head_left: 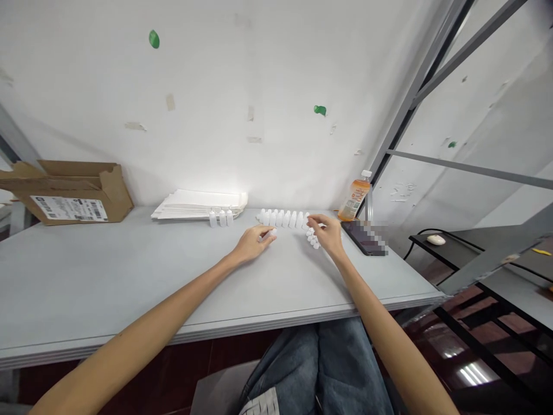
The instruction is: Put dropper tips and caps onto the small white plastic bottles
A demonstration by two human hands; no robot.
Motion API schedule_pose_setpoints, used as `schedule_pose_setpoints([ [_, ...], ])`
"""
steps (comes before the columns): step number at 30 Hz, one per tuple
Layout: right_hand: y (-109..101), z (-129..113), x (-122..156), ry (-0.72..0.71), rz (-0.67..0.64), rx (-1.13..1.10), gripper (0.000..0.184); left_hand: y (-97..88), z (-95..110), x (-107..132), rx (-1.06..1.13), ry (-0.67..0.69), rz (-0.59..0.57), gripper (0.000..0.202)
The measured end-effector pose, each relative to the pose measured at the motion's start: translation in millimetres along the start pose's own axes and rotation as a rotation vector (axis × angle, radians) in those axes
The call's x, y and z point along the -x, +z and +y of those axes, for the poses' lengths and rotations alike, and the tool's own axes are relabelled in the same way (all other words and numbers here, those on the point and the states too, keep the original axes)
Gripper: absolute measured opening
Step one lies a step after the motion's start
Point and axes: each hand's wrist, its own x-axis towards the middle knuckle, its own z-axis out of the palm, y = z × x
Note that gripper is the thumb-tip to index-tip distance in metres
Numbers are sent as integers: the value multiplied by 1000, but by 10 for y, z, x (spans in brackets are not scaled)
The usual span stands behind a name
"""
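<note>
A row of several small white bottles (283, 218) stands near the back of the grey table (129, 276). My right hand (327, 231) reaches to the right end of the row, fingers curled around small white bottles (313, 237) clustered there. My left hand (254, 240) rests on the table just in front of the row, fingers bent, with a small white piece at its fingertips. Three more small white bottles (220, 218) stand apart to the left, in front of a stack of white sheets (199, 203).
An open cardboard box (71, 192) lies at the back left. An orange drink bottle (355, 199) stands at the back right by a dark phone (365, 237). A grey metal frame (415, 98) rises on the right. The white wall lies directly behind.
</note>
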Motion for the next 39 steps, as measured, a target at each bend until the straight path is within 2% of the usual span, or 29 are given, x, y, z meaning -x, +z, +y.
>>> schedule_pose_setpoints([
  [3, 244, -175, 37, 4, -264, -71, 23, 68, 0, 24, 59, -95, 35, 42],
  [6, 385, -248, 63, 53, -384, -163, 22, 97, -2, 36, 46, -97, 38, 36],
  [19, 441, -245, 312, 70, -452, -204, 22, 110, 0, 57, -114, 44, -67, 32],
  [26, 413, -255, 312, 215, -501, -392, 35, 87, 82, 80, -85, 42, -56, 35],
  [32, 397, -289, 315, 212, -502, -433, 37, 50, 195, 101, -29, 7, -63, 40],
  [39, 371, -299, 314, 203, -513, -407, 35, 40, 158, 76, 81, 43, -95, 36],
])
